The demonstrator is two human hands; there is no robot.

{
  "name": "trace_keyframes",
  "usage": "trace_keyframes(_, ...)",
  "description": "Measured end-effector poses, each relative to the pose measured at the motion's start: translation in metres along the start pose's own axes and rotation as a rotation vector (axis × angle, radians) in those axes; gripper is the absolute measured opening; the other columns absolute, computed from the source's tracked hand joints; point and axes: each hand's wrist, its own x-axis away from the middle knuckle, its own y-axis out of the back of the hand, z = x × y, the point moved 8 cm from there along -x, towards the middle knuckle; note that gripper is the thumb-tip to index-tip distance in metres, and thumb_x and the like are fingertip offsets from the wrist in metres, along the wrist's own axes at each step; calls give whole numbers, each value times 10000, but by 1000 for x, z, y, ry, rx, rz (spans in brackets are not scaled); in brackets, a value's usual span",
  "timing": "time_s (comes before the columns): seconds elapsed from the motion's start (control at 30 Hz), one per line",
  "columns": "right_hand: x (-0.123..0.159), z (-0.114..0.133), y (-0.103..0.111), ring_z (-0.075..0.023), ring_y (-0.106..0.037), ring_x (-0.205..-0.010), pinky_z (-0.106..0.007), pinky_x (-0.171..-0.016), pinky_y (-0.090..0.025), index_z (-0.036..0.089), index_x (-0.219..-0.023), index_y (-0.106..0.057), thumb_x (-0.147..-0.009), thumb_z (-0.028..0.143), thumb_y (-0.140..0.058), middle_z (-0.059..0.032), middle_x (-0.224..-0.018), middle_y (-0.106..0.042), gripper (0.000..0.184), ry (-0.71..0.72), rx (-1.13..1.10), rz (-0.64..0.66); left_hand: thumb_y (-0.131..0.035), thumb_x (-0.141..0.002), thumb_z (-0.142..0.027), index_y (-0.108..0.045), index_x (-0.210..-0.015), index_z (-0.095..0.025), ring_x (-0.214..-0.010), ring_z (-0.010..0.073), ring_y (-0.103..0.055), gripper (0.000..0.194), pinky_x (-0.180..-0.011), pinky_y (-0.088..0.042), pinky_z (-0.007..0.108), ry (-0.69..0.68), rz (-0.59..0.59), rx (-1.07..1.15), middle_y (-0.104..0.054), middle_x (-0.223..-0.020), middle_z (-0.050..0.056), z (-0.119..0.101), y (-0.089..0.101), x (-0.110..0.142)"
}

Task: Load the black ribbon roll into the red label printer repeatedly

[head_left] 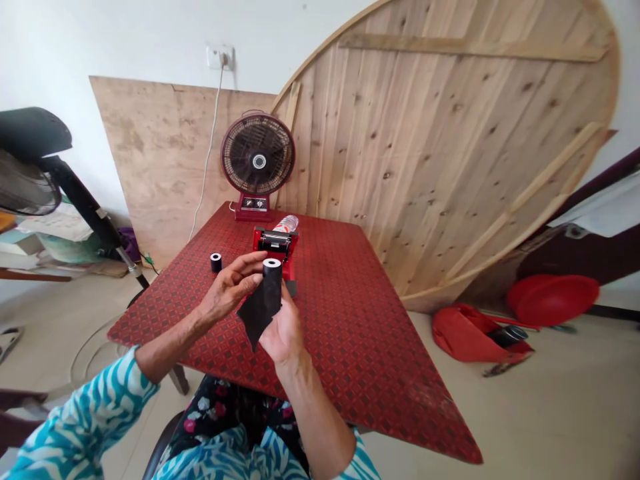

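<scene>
My right hand holds a black roll upright above the red table, fingers wrapped round its back. A loose black end of the roll hangs down in front of my palm. My left hand reaches in from the left, its fingers curled and touching the roll's side near the top. Behind my hands a small red machine sits on the table. A second, short black roll stands on the table to the left of the machine.
A red desk fan stands at the table's far edge, with a plastic bottle lying beside the machine. Large wooden boards lean on the wall behind. Red bag and red basin lie on the floor at right.
</scene>
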Motion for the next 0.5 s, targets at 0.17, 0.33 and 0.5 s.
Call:
trace_keyframes(0.17, -6, -4, -8, -210, -668, -1012, -381, -868, -559, 268, -982, -677, -812, 561, -577, -11, -976, -748, 353, 67, -137, -56, -682, -769, -480, -521, -1329, -207, -1268, 309, -512, 644, -1057, -430, 437, -70, -145, -115, -561, -1366, 127, 12, -8, 19)
trace_keyframes(0.33, -6, -11, -17, -218, -667, -994, -405, -886, -550, 279, -1019, -670, -800, 596, -568, -6, -969, -745, 399, 71, -160, -45, -777, -647, -474, -539, -1308, -203, -1212, 322, -548, 753, -1048, -431, 465, -76, -257, -320, -668, -1170, 106, 7, -14, 18)
trace_keyframes(0.5, 0, -18, -21, -216, -659, -978, -389, -869, -543, 277, -952, -677, -751, 580, -634, -6, -945, -738, 366, 50, -160, -3, -703, -734, -444, -679, -1026, -192, -918, 271, -669, 386, -808, -547, 372, 22, -453, -340, -724, -889, 52, 5, 0, 19)
